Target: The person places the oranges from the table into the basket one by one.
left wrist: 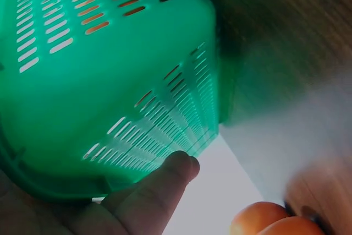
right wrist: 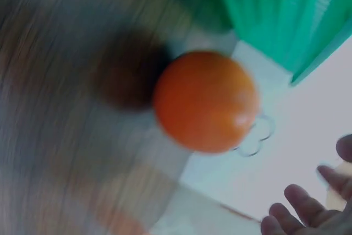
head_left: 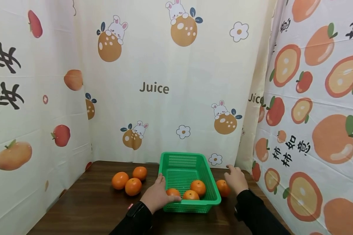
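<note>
A green plastic basket point(head_left: 186, 207) with slotted walls stands on the table and holds three oranges point(head_left: 198, 187) at its near end. My left hand point(head_left: 156, 196) grips its near left corner, thumb over the rim and fingers along the outer wall. In the left wrist view, fingers point(left wrist: 157, 193) show beside the slotted wall. A single orange point(right wrist: 206, 102) lies on the table just right of the basket. Above and right of that orange, my right hand point(head_left: 236, 179) is raised with fingers spread and nothing in its grasp.
Three more oranges point(head_left: 133, 186) sit together on the dark wooden table point(head_left: 85, 202), left of the basket. Printed fabric point(head_left: 164, 114) hangs behind the table and along both sides. A small pinkish-red thing point(head_left: 130, 206) lies near the left wrist.
</note>
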`<state>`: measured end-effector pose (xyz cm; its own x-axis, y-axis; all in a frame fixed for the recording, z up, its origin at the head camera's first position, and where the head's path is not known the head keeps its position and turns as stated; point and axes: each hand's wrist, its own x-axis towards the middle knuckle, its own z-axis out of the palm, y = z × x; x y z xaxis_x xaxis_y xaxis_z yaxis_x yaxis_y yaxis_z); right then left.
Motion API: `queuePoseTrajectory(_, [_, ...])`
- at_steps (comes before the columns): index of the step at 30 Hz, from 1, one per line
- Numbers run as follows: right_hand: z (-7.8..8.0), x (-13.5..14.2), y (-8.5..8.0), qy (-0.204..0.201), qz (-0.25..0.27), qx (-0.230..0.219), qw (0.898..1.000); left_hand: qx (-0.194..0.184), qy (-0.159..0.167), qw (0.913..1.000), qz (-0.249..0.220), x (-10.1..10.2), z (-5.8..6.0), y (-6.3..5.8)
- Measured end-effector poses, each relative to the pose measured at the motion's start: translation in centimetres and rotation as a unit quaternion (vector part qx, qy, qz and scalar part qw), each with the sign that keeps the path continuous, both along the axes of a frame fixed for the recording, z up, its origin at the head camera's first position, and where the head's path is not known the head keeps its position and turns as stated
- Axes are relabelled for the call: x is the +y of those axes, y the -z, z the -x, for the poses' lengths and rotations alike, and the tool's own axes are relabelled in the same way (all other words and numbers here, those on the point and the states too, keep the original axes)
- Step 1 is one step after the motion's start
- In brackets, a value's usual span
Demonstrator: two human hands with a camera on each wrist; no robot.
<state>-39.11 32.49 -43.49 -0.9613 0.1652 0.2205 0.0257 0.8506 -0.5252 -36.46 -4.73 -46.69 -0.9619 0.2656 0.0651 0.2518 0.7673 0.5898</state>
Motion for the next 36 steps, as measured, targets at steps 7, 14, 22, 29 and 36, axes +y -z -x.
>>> queuePoseTrajectory(7, [0.6, 2.0, 1.6, -0.034, -0.018, -0.039, 0.999, 0.003, 0.022, 0.9986, 0.048, 0.4, -0.5, -0.9])
queuePoseTrajectory(14, [1.3, 2.6, 3.6, -0.068, -0.051, -0.03, 0.996, 0.001, 0.031, 0.9972, 0.069, 0.6, -0.7, -1.0])
queuePoseTrajectory(22, [1.8, 2.7, 4.5, -0.094, -0.054, -0.038, 0.993, 0.004, 0.036, 0.9962, 0.079, 1.1, -0.8, -1.2])
queuePoseTrajectory(29, [2.5, 2.5, 5.3, -0.1, -0.074, -0.032, 0.992, 0.008, 0.039, 0.9956, 0.085, 1.4, -0.9, -1.1])
queuePoseTrajectory(36, [3.0, 2.0, 5.9, -0.116, -0.08, -0.047, 0.989, 0.004, 0.039, 0.9953, 0.089, 1.6, -1.0, -1.1])
